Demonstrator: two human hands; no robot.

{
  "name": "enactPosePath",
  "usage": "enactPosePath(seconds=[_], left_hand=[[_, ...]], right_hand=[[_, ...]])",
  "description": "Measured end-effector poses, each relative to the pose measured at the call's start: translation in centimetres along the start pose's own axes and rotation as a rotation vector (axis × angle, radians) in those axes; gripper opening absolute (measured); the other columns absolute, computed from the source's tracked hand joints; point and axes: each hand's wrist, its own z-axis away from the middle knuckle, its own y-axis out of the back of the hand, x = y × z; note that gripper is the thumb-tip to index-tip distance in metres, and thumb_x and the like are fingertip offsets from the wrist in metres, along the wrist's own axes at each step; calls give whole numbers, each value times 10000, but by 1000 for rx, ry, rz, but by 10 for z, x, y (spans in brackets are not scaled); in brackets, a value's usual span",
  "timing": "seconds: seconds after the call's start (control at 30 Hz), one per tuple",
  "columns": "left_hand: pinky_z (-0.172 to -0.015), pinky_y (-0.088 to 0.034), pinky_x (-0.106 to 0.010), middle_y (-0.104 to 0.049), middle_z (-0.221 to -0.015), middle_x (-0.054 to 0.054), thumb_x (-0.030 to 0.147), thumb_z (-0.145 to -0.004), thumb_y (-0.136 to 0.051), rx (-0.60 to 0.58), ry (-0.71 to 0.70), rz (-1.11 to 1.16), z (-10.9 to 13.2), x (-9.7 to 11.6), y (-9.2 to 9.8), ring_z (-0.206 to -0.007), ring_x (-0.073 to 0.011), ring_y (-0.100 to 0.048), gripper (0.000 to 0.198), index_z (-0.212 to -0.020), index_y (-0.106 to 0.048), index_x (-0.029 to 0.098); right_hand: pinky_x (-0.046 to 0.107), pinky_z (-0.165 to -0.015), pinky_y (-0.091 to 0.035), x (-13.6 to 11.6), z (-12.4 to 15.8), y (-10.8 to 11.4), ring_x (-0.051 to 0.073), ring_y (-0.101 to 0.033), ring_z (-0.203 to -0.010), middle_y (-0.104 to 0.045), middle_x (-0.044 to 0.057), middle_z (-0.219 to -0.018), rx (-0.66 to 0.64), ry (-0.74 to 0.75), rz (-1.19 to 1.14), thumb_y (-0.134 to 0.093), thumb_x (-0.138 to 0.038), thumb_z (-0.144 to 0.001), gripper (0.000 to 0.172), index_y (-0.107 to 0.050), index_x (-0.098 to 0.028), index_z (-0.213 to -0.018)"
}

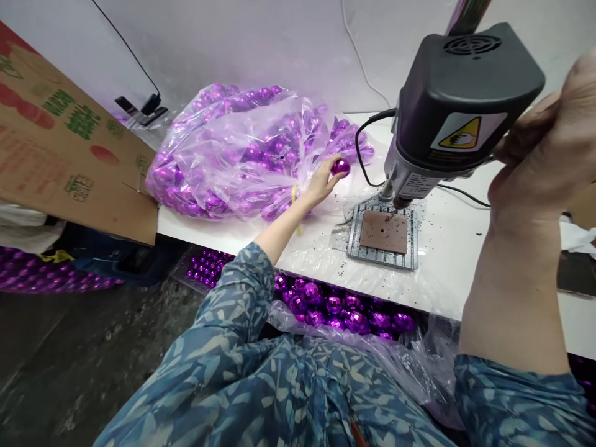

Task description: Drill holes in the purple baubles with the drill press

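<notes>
Between the thumb and fingers of my left hand [322, 181] is a shiny purple faceted ball [341, 167]. That hand is over the white table, in front of a large clear bag [223, 155] full of purple balls. My right hand [554, 130] is closed at the right side of a dark bench drill press [465, 93], around its feed handle, which the fingers mostly hide. Under the drill's chuck [401, 202] lies a brown square board [382, 232] with a small dark hole, resting on the slotted metal base [352, 243].
Dark shavings lie scattered on the white table [447, 248] around the base. More faceted purple balls [354, 320] fill a plastic-lined space below the front edge. A cardboard box [79, 149] stands at left. The drill's black cable [361, 146] loops beside it.
</notes>
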Motion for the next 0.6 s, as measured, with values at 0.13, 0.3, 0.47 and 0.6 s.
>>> enactPosePath(seconds=[0.13,0.3,0.47,0.6], left_hand=[[-1170,-537,-450,-657,-1556,-190,245,-1137,-506,127,-50,85,26,9,6,-1406,-261,-666,530,-1662,-433,255],[-1217,-498,-515,-755,-1344,-161,217,-1095,-594,-331,-152,-88,57,4,-6,-1199,-256,-755,487,-1580,-580,176],[-1269,-429,-571,-730,-1397,-159,2,-999,-467,-172,-92,-346,68,10,-28,-1340,-310,-691,447,-1279,-757,195],[-1018,-554,-500,-774,-1107,-154,-17,-969,-358,155,-90,-267,76,29,-43,-1135,-299,-710,434,-991,-736,194]], right_hand=[[328,-449,-114,1,2,-2,48,-297,-383,-356,-45,-451,-3,99,-138,-830,-565,-792,619,-380,-212,-554],[350,-455,-92,3,2,-5,61,-288,-371,-332,-46,-441,21,120,-112,-810,-703,-739,690,-330,-240,-559],[336,-456,-106,0,4,-6,43,-279,-376,-321,-28,-457,-9,147,-2,-688,-880,-741,763,-322,-242,-539],[305,-452,-113,-2,5,-4,26,-277,-381,-316,-42,-456,-9,141,40,-602,-1007,-627,860,-251,-224,-561]])
